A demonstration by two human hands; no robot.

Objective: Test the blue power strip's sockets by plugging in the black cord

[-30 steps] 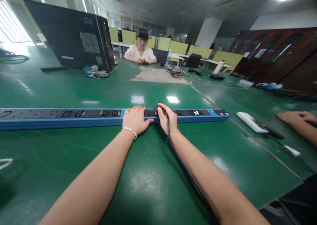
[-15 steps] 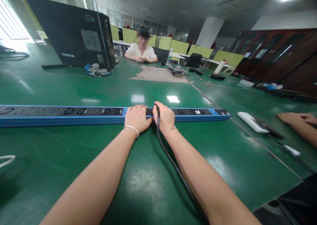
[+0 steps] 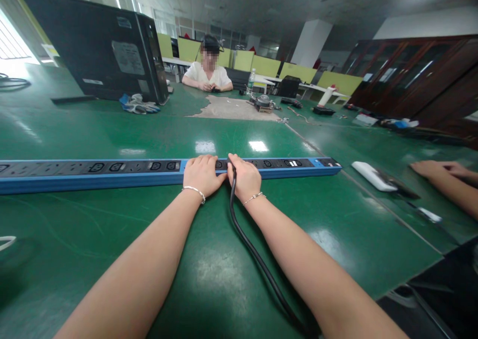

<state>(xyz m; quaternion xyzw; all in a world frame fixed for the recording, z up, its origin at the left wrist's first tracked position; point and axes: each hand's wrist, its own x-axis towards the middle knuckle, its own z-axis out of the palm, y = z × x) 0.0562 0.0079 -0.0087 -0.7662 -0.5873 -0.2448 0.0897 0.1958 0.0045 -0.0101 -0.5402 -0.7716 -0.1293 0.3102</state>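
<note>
A long blue power strip (image 3: 89, 180) with a row of black sockets lies across the green table. My left hand (image 3: 202, 173) is wrapped over its middle, thumb along the near side. Just right of it, my right hand (image 3: 246, 178) is closed around the plug end of a black power cord (image 3: 249, 234), at the strip's socket face. My fingers mostly hide the plug, so I cannot tell how deep it sits in a socket. From there the cord runs down toward me, beside my right forearm.
A black computer case (image 3: 112, 50) stands at the back left, with gloves (image 3: 139, 104) beside it. Across the table sits a person (image 3: 208, 75). At the right are a white device (image 3: 373, 176) and another person's hands (image 3: 429, 169). A bottle (image 3: 251, 80) stands farther back.
The right hand and the cord's plug end have dropped slightly closer to the strip. The left hand keeps its hold. The whole view has shifted a little.
</note>
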